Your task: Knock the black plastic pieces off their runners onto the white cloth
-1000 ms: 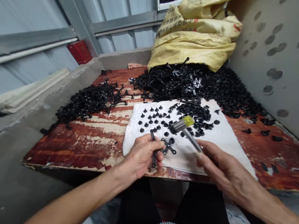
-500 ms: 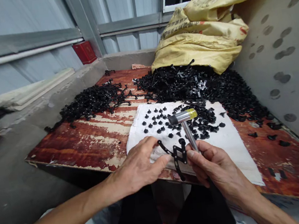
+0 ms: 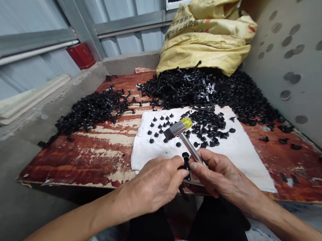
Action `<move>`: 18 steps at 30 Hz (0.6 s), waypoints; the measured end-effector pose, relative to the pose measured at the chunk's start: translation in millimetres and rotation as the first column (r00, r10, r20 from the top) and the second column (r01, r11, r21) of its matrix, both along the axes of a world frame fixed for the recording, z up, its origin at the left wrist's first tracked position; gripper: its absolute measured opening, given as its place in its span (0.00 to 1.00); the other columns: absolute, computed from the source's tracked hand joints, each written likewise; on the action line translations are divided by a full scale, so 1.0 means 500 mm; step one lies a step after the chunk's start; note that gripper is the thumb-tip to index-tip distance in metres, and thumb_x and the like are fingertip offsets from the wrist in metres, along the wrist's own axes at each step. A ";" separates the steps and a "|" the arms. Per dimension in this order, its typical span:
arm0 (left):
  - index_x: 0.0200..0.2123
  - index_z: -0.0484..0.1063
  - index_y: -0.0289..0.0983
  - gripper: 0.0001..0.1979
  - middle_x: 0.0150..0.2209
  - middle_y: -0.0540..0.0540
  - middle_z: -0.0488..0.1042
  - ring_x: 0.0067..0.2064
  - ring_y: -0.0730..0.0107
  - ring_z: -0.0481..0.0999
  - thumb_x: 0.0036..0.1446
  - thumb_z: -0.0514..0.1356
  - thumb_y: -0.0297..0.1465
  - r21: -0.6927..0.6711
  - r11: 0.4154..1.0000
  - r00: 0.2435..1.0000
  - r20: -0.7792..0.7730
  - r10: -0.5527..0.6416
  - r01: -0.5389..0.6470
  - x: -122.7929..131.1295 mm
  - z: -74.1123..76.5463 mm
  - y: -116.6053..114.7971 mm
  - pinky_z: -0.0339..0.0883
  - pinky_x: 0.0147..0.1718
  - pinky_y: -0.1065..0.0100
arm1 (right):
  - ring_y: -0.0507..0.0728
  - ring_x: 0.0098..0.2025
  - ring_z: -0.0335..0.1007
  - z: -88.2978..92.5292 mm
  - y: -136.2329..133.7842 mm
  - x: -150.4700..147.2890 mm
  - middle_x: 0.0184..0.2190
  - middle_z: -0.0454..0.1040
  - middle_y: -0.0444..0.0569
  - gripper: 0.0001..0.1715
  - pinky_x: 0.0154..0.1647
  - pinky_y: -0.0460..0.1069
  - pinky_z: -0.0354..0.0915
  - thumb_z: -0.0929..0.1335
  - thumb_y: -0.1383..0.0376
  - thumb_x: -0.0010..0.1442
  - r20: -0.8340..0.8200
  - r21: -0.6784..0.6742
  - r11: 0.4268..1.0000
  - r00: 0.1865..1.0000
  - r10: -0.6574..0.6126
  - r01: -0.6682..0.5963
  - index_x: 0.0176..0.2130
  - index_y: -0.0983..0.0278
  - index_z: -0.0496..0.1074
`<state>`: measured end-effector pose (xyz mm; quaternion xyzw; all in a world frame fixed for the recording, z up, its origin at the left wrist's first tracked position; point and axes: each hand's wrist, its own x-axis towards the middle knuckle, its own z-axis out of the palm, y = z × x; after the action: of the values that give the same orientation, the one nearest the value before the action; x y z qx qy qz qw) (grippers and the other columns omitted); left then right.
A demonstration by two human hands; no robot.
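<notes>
My right hand (image 3: 221, 170) is closed round the metal handle of a small two-faced hammer (image 3: 188, 144). One face of the hammer is black and the other yellow, and its head is raised over the cloth. Thumb and fingers of the same hand also touch a black hinged linkage (image 3: 186, 164) made of riveted strips, with a round knob at its top. From the other side my left hand (image 3: 160, 182) pinches the linkage, and its fingers cover much of it. Beyond, small black studs with round bases (image 3: 155, 130) stand spaced out on a white cloth (image 3: 141, 154).
More black pieces (image 3: 209, 124) lie heaped on the cloth. A big pile (image 3: 186, 85) spills from a yellow woven sack (image 3: 202, 50); another pile (image 3: 91, 108) is at left on the worn red board (image 3: 73, 157). A spotted panel (image 3: 299, 66) stands at right.
My left hand has closed on the linkage, whose spread strips now look drawn together. The hammer has shifted left and tilted in my right hand. The whole view has shifted slightly.
</notes>
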<state>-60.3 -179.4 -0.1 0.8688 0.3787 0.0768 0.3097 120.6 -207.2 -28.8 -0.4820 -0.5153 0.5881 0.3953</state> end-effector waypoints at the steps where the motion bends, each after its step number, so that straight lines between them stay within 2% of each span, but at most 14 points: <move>1: 0.29 0.63 0.38 0.12 0.25 0.50 0.67 0.27 0.70 0.68 0.64 0.48 0.34 -0.140 0.989 0.997 0.057 0.045 -0.037 0.003 -0.003 0.005 0.59 0.28 0.69 | 0.46 0.14 0.46 0.001 0.000 0.002 0.17 0.57 0.34 0.17 0.17 0.45 0.55 0.66 0.51 0.60 0.029 0.011 1.000 1.000 -0.012 0.011 0.32 0.60 0.64; 3: 0.28 0.61 0.38 0.11 0.21 0.53 0.63 0.21 0.75 0.64 0.63 0.47 0.32 -0.388 0.914 0.976 0.127 0.176 -0.114 0.009 -0.012 0.020 0.55 0.22 0.73 | 0.48 0.15 0.49 0.001 -0.001 0.010 0.16 0.57 0.34 0.16 0.15 0.45 0.51 0.64 0.51 0.62 0.113 0.043 0.998 0.992 -0.048 0.044 0.34 0.61 0.66; 5: 0.26 0.60 0.38 0.11 0.18 0.56 0.59 0.17 0.78 0.59 0.61 0.48 0.32 -0.495 0.845 0.935 0.159 0.316 -0.201 0.011 -0.023 0.039 0.50 0.17 0.75 | 0.48 0.15 0.50 -0.003 -0.003 0.022 0.14 0.57 0.34 0.17 0.14 0.44 0.49 0.64 0.50 0.62 0.169 0.069 0.993 0.980 -0.106 0.095 0.36 0.61 0.66; 7: 0.24 0.58 0.38 0.12 0.16 0.57 0.55 0.15 0.81 0.55 0.60 0.50 0.33 -0.513 0.820 0.885 0.218 0.411 -0.255 0.011 -0.035 0.060 0.45 0.15 0.76 | 0.48 0.15 0.49 -0.010 -0.005 0.034 0.14 0.58 0.35 0.19 0.14 0.44 0.49 0.64 0.49 0.60 0.165 0.062 0.985 0.972 -0.168 0.160 0.36 0.62 0.66; 11: 0.22 0.58 0.37 0.15 0.17 0.58 0.53 0.15 0.84 0.54 0.58 0.54 0.37 -0.606 0.767 0.817 0.321 0.479 -0.212 0.010 -0.055 0.087 0.41 0.15 0.77 | 0.48 0.13 0.49 -0.028 -0.008 0.048 0.14 0.60 0.35 0.24 0.13 0.44 0.48 0.66 0.45 0.56 0.088 -0.024 0.973 0.970 -0.225 0.228 0.39 0.62 0.66; 14: 0.23 0.59 0.37 0.15 0.17 0.58 0.55 0.14 0.86 0.53 0.58 0.55 0.38 -0.619 0.758 0.795 0.345 0.499 -0.207 0.014 -0.054 0.092 0.41 0.14 0.77 | 0.47 0.12 0.50 -0.034 -0.008 0.050 0.14 0.61 0.35 0.24 0.13 0.44 0.47 0.68 0.45 0.54 0.035 -0.060 0.970 0.972 -0.233 0.235 0.38 0.62 0.67; 18: 0.21 0.59 0.36 0.14 0.15 0.58 0.56 0.13 0.87 0.52 0.59 0.54 0.33 -0.625 0.741 0.798 0.302 0.522 -0.248 0.019 -0.044 0.091 0.41 0.14 0.78 | 0.46 0.13 0.51 -0.034 -0.005 0.051 0.15 0.63 0.36 0.25 0.13 0.43 0.48 0.70 0.46 0.53 -0.011 -0.106 0.965 0.971 -0.241 0.238 0.38 0.63 0.68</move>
<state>-50.9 -134.0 -22.2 0.5953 0.4762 0.2305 0.6047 146.0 -209.6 -45.9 -0.5537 -0.4172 0.5677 0.4439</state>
